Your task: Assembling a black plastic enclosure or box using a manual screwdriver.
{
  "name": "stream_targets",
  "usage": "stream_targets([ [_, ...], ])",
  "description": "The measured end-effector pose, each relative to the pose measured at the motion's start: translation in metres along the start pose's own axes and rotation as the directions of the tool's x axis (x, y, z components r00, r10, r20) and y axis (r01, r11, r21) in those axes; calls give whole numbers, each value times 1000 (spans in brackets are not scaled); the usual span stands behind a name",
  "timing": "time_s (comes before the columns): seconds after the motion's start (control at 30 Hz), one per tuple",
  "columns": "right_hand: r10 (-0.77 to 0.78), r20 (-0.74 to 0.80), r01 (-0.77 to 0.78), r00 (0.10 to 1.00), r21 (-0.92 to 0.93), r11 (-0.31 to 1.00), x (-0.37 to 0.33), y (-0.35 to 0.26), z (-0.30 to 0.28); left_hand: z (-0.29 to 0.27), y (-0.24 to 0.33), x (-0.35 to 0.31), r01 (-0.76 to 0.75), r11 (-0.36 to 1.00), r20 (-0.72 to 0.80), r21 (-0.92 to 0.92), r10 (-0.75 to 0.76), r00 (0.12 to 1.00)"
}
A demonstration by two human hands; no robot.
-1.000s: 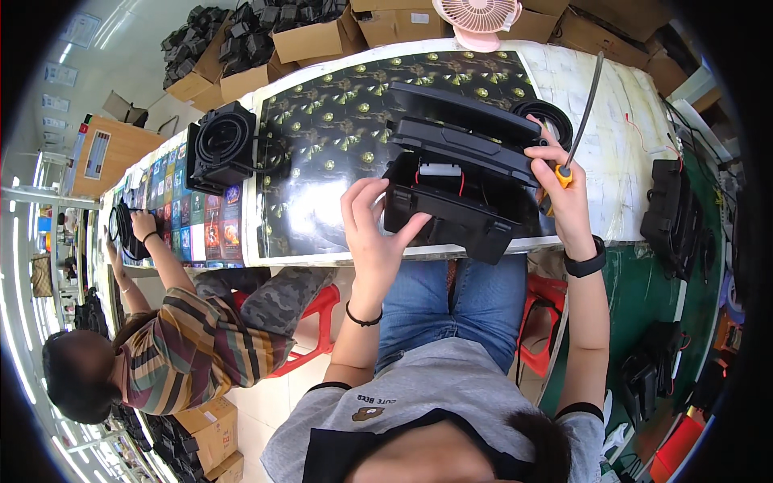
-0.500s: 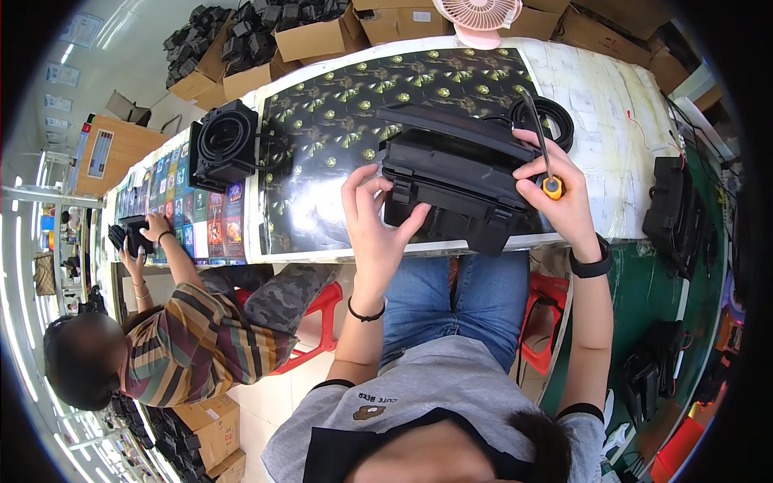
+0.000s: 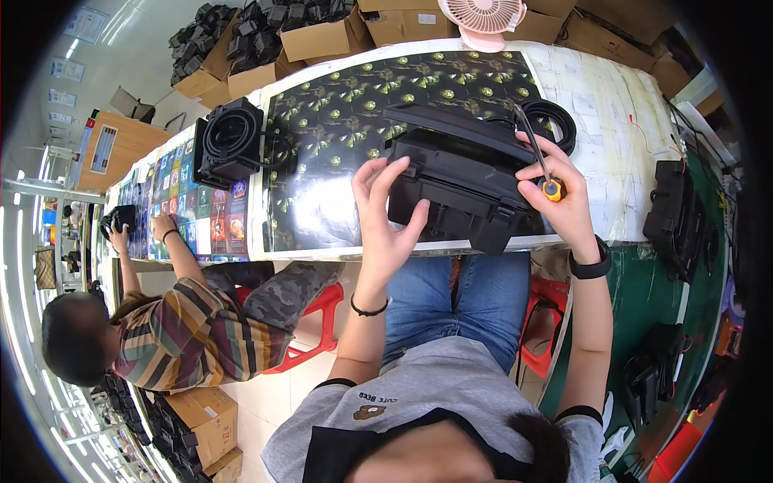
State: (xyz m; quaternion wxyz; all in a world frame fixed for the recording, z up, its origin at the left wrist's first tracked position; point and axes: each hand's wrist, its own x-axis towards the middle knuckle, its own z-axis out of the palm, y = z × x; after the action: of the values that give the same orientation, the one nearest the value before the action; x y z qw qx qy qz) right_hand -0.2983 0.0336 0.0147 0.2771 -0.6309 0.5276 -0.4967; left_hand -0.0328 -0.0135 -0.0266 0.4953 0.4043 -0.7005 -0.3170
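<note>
A black plastic case with clip latches rests at the table's front edge, tilted toward me, its flat black lid raised at the back. My left hand grips the left end, fingertips on the left latch and the thumb lower on the front. In my right hand is a screwdriver with a yellow-orange handle, its shaft pointing up and away. The fingers of that hand also touch the right end of the case and lid. What lies inside the case is hidden.
A coiled black cable lies behind the case. A black boxy unit with coiled cable stands left. At the far end stands a pink fan; cardboard boxes are beyond. Another black case lies right. A co-worker sits left.
My left fingers have moved up on the left latch, which now sits higher. My right hand keeps the screwdriver. The co-worker's black item has shifted away, with one hand off it.
</note>
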Motion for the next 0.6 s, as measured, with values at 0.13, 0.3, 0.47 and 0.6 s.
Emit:
stream_targets([
  [0.13, -19, 1, 19, 1000, 1, 1000, 2, 3, 0, -2, -17, 11, -144, 989, 24, 31, 143, 989],
  [0.3, -20, -32, 19, 999, -38, 999, 0, 6, 2, 4, -25, 17, -73, 920, 64, -385, 106, 992],
  [0.47, -206, -288, 85, 935, -382, 920, 0, 3, 14, 14, -20, 6, -102, 962, -76, -254, 85, 993],
  [0.6, -190, -290, 101, 938, -295, 950, -5, -4, 18, 26, -15, -7, -96, 981, -283, -169, 45, 958],
])
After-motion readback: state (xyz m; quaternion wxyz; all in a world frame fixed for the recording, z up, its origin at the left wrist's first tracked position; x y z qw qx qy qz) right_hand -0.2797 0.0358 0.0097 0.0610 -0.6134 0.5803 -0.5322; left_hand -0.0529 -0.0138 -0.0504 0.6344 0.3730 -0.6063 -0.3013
